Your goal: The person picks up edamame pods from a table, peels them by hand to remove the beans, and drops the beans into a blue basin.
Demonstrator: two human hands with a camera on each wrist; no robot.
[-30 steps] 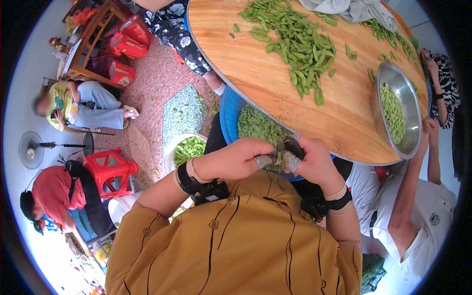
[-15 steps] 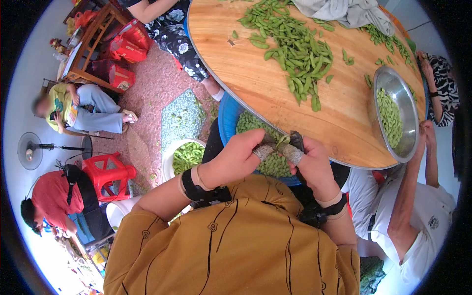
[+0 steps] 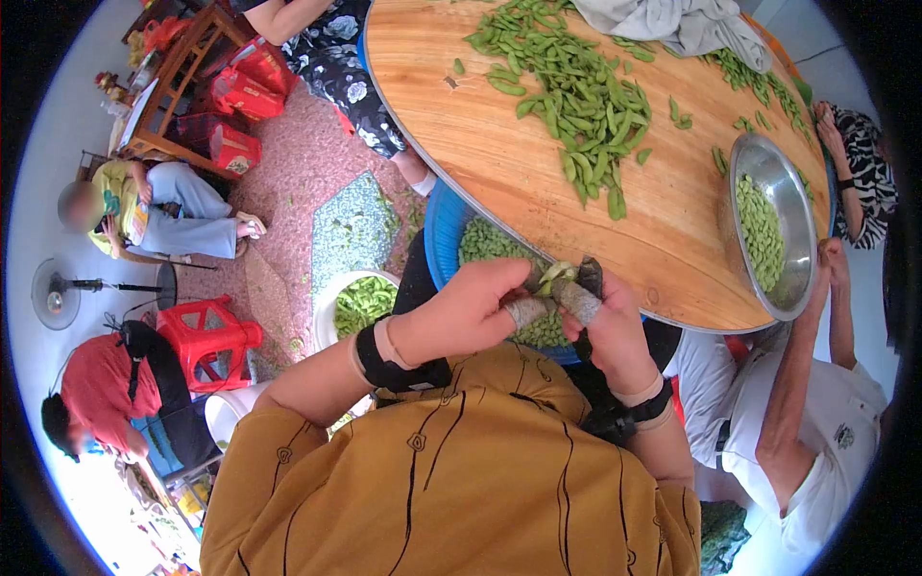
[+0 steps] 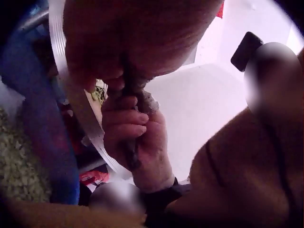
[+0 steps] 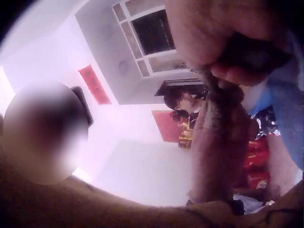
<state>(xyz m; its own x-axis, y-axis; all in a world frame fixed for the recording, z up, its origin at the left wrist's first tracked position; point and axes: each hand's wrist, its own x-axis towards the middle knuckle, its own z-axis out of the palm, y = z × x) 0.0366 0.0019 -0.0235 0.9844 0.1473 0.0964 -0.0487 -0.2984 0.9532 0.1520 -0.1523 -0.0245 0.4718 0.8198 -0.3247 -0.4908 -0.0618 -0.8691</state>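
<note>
Both hands meet over the blue basin (image 3: 443,235), close to the table's edge. Between their thumbs is a green soybean pod (image 3: 554,276), partly hidden by the fingers. My left hand (image 3: 471,309) pinches it from one side, its thumb wrapped in grey tape. From the other side my right hand (image 3: 622,331) pinches the pod, its thumb wrapped in the same way. Something dark (image 5: 251,54) shows against the right hand's curled fingers in the right wrist view. Shelled green beans (image 3: 488,242) lie in the basin below.
The round wooden table (image 3: 461,115) bears a heap of soybean pods (image 3: 595,115), a grey cloth (image 3: 677,24) and a steel bowl (image 3: 802,216) of shelled beans. A white bucket (image 3: 327,317) of pods stands left, near a red stool (image 3: 206,336). Other people sit around.
The hands have shifted slightly, and the pod between the thumbs shows more plainly than a second ago. The table's contents look the same.
</note>
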